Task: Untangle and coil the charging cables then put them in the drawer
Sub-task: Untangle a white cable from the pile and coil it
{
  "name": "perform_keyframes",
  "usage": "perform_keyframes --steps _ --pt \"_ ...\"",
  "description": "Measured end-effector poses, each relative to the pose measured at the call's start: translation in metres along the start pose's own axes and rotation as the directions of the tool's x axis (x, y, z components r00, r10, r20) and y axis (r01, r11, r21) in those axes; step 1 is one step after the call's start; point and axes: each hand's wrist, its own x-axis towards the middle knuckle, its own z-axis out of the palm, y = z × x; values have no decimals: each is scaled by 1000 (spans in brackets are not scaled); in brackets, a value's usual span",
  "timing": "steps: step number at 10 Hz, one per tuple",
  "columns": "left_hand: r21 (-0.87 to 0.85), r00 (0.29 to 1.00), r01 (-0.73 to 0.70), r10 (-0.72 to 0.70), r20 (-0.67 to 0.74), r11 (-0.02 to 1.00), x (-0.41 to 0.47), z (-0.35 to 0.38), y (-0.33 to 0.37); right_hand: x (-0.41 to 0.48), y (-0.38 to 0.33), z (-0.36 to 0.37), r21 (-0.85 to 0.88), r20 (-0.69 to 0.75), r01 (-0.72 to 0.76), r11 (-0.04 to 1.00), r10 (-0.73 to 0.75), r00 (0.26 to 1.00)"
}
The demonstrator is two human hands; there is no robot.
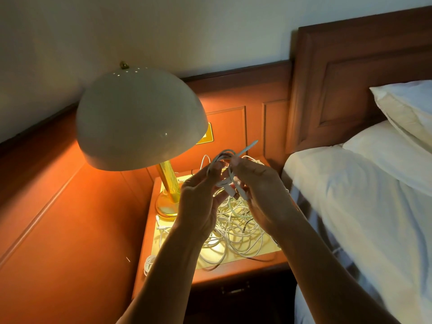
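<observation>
— What sort of room is this?
— A bedroom. Right of the lamp [140,118] stands a bed [350,206] with white pillows [409,108] and a panelled wooden headboard [350,78].
— And under the lamp?
— A bedside tabletop [245,268]; matching wood panelling [58,218] runs behind the lamp and to its left.

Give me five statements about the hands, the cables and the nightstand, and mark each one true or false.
1. The left hand and the right hand both hold a white cable above the nightstand. True.
2. The lamp is switched off. False: it is lit and throws warm light on the nightstand.
3. A tangle of cables lies on the nightstand below the hands. True.
4. The lamp stands on the side of the nightstand nearest the bed. False: it stands on the side away from the bed.
5. A pillow lies on the bed. True.
</observation>
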Motion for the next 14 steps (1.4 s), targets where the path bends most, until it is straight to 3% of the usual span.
perform_keyframes --steps 1,2,3,4,5,6,7,8,10,11,12,13,14 --pt "34 999 18 -20 37 999 4 -2 4 -2 -1 3 -91 53 148 985 -144 988" --pt "154 991 97 -111 81 983 8 -7 17 3 -1 -4 -235 47 195 952 -189 981" --pt "376 980 131 -178 91 917 16 -16 32 11 -3 -17 -509 83 180 842 -160 984" --pt "624 979 55 -163 118 779 15 -11 43 19 -12 -26 -760 201 213 614 -90 975" --pt "682 972 83 -211 107 726 6 5 55 25 -19 -31 -831 281 256 493 -23 959" --pt "611 974 111 -207 89 784 0 9 58 30 -18 -36 -860 311 314 402 -74 947" --pt "548 989 116 -148 15 828 7 -2 51 30 -11 -39 -859 289 356 368 -226 930" --pt "460 992 114 -81 -93 880 30 -28 36 30 -8 -49 -801 191 335 497 -317 929" --pt "339 983 134 -80 -166 931 46 -54 25 43 2 -78 -747 -6 309 588 -471 882" --pt "377 980 114 -42 -193 919 23 -33 36 45 11 -75 -804 -19 337 490 -587 809" --pt "376 984 76 -8 -179 924 28 -39 30 43 20 -74 -838 16 332 433 -588 809" --pt "348 985 98 -42 -165 932 24 -40 29 42 33 -77 -922 109 296 248 -567 816" --pt "325 986 113 -67 -150 939 21 -35 29 40 38 -71 -929 145 286 235 -479 865"
